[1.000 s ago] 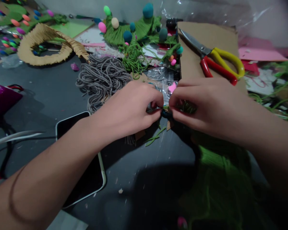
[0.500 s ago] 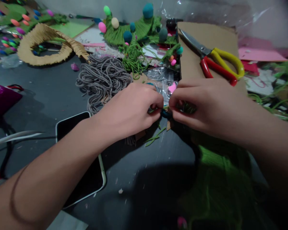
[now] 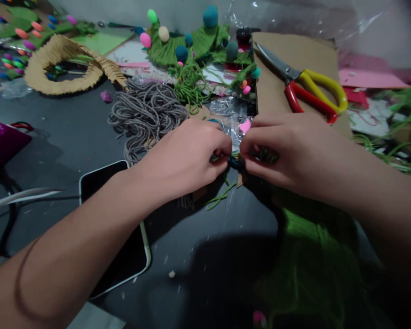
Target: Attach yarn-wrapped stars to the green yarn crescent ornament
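My left hand (image 3: pixel 192 155) and my right hand (image 3: pixel 287 151) meet near the middle, fingertips pinched a small gap apart. Between them sits a small dark teal piece (image 3: pixel 235 162), with thin green strands running into the fingers of both hands. What exactly each hand grips is mostly hidden. Short green yarn scraps (image 3: pixel 221 197) lie just below on the dark table. A large green yarn bundle (image 3: pixel 311 246) lies in shadow beneath my right wrist.
Grey cord (image 3: pixel 147 109) is heaped beyond my left hand. Red-and-yellow-handled scissors (image 3: pixel 294 82) rest on cardboard (image 3: pixel 315 50). A phone (image 3: pixel 130 256) lies under my left forearm. Decorated green yarn pieces (image 3: pixel 188 43) and a tan paper-wrapped ring (image 3: pixel 37 77) line the back.
Both hands hold nearly the same pinched pose. The view has shifted very slightly, and a little more of the dark teal piece shows between the fingertips.
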Demonstrator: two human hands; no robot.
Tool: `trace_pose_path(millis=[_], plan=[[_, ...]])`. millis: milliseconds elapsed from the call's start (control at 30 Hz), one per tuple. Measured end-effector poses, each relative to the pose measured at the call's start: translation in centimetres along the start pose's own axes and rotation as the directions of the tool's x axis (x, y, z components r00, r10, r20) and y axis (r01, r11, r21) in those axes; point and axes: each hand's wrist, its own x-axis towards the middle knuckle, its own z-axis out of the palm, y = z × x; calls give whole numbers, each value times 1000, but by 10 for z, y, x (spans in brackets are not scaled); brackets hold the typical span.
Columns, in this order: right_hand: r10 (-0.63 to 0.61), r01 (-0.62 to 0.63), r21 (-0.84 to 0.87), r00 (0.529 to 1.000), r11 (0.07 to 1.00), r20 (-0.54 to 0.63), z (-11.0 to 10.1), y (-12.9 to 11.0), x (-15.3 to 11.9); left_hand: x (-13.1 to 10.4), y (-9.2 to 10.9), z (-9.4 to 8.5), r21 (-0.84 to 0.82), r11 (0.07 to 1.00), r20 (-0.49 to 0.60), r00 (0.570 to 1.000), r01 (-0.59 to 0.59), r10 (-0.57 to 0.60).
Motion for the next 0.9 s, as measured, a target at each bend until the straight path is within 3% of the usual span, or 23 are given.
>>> trace_pose_path(millis=[233, 567, 900], plan=[[6, -6, 11, 1000, 1000, 4, -1, 0, -1, 0, 1, -2, -8, 1000, -13, 1000, -3, 3], [-6, 7, 8, 996, 1000, -89, -16, -1, -6, 0, 0, -3, -37, 999, -35, 999, -23, 22], [-59, 60, 29, 998, 998, -28, -17, 3, -9, -1, 1, -3, -46, 999, -24, 1000, -6, 5]])
